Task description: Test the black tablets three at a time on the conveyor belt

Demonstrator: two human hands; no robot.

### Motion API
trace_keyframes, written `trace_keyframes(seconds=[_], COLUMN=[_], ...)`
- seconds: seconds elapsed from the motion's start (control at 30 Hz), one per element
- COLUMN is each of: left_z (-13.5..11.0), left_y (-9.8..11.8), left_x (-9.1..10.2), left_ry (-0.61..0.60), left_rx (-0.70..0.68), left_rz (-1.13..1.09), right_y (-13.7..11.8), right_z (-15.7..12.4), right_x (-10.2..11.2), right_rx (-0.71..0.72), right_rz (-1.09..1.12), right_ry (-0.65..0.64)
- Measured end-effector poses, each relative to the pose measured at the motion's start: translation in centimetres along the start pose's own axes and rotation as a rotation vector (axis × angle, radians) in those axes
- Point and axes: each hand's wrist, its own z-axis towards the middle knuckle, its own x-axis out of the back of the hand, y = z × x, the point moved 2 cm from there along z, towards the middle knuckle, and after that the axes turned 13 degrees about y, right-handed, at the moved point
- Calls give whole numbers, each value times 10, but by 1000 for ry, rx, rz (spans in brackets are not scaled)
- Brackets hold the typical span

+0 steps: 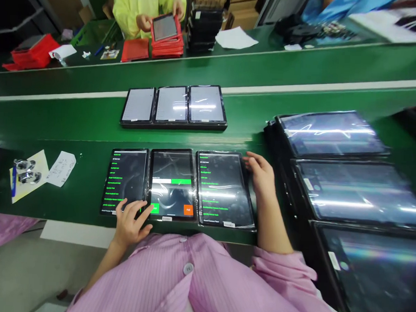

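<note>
Three tablets lie side by side at the near edge of the green bench: a left tablet (pixel 126 180) with a dark menu, a middle tablet (pixel 172 184) showing green and orange buttons, and a right tablet (pixel 224 189) wrapped in plastic. My left hand (pixel 131 219) rests open over the bottom corner between the left and middle tablets, its thumb reaching toward the green button. At the right tablet's upper right edge, my right hand (pixel 262 174) touches it with fingers curled over the rim.
A second row of three tablets (pixel 174 105) lies farther back on the green belt. Stacks of wrapped tablets (pixel 348 180) stand at the right. Paper notes and small metal parts (pixel 28 172) lie at the left. Across the bench a person in yellow (pixel 145 6) handles red-cased tablets (pixel 167 34).
</note>
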Motion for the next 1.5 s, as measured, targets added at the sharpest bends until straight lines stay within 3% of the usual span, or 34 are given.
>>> trace_keyframes(seconds=[0.13, 0.23, 0.3, 0.4, 0.53, 0.77, 0.93, 1.1, 1.33, 1.43, 1.5], left_z=[17, 50, 80, 123, 157, 165, 172, 173, 169, 174, 182], left_y=[-9, -30, -48, -75, -94, -102, -95, -89, -99, -85, -62], left_x=[10, 9, -3, -36, -69, -69, -77, -78, -79, -85, -92], left_ry=[-32, 6, -40, -211, -438, -581, -623, -610, -609, -549, -451], left_rx=[45, 177, 245, 276, 256, 204, 186, 308, 404, 395, 264], left_rz=[-9, 34, 125, 194, 170, 301, 415, 384, 328, 372, 340], right_y=[10, 12, 13, 13, 16, 23, 32, 37, 39, 39, 39], right_z=[-5, -14, -17, -16, -13, -9, -3, -3, -5, -6, -6], right_x=[-5, 0, 2, 1, -1, -3, -7, -6, -7, -8, -9], right_rx=[-27, -59, -66, -68, -48, 2, 4, 7, 26, 27, 27], right_rz=[68, 78, 84, 104, 105, 132, 183, 205, 218, 218, 217], right_ry=[59, 92, 101, 115, 113, 102, 128, 129, 116, 119, 122])
